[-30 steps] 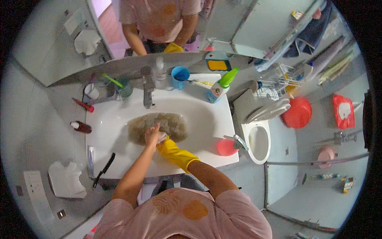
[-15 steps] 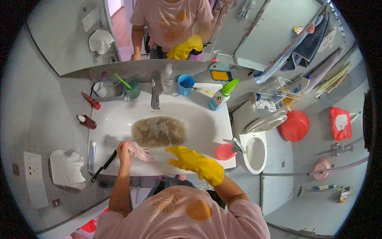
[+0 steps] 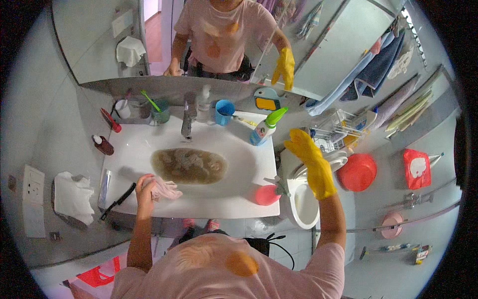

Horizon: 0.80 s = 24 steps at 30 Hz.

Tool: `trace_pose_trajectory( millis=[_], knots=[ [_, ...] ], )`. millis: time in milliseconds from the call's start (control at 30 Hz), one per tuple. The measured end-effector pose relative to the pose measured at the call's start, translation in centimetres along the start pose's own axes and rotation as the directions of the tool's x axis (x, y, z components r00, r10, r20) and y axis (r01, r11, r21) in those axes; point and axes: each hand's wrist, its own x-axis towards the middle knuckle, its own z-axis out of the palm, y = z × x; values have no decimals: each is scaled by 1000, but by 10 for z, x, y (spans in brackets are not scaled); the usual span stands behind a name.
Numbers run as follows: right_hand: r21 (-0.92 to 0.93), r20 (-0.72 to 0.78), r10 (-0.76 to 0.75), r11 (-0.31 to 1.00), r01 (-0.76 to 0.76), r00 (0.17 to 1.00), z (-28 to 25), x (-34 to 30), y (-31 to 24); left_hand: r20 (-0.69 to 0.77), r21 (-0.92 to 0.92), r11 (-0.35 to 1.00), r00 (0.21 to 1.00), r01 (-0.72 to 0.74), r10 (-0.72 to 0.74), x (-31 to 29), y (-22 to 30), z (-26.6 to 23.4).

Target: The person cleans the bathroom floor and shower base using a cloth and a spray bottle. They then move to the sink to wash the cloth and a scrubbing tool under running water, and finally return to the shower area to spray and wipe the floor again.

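My left hand [image 3: 145, 193] is closed around a limp, pale pink cloth [image 3: 167, 188] over the near left part of the white washbasin [image 3: 244, 199]. Folds of the cloth hang to the right of my fingers. Murky brown water [image 3: 189, 166] stands in the bowl. A yellow rubber glove [image 3: 321, 172] covers my right hand [image 3: 311, 157], which is raised beyond the basin's right edge, above the toilet. Its fingers are apart in the mirror reflection and hold nothing. Nearest to it is a spray bottle with a green top [image 3: 264, 129].
A faucet [image 3: 186, 124], a blue cup [image 3: 224, 112] and a green cup [image 3: 161, 113] line the basin's back. A pink bottle [image 3: 267, 195] stands at its right front corner. A black-handled comb-like tool [image 3: 118, 201] lies front left. The toilet [image 3: 304, 209] and a red basin [image 3: 357, 172] are at right.
My gloved right hand has swung up and to the right, from above the basin's front edge to over the toilet. My left hand keeps the pink cloth. The whole view has shifted slightly.
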Motion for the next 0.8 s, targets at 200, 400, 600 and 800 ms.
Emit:
trace_pose_trajectory(
  millis=[200,400,600,800],
  knots=[
    [59,-182,-146,985,159,972,65,84,52,-248,-31,998,968,-59,50,-28,-4,-5],
    [136,-284,-294,930,342,913,82,133,66,-327,-37,999,945,-29,15,-68,1,-13],
    [222,-183,-345,897,381,920,82,119,48,-266,179,948,915,-262,303,-104,-41,-80],
    [166,-116,-532,822,545,839,23,-2,-68,-300,373,901,889,-223,345,-111,-15,-55]
  ],
)
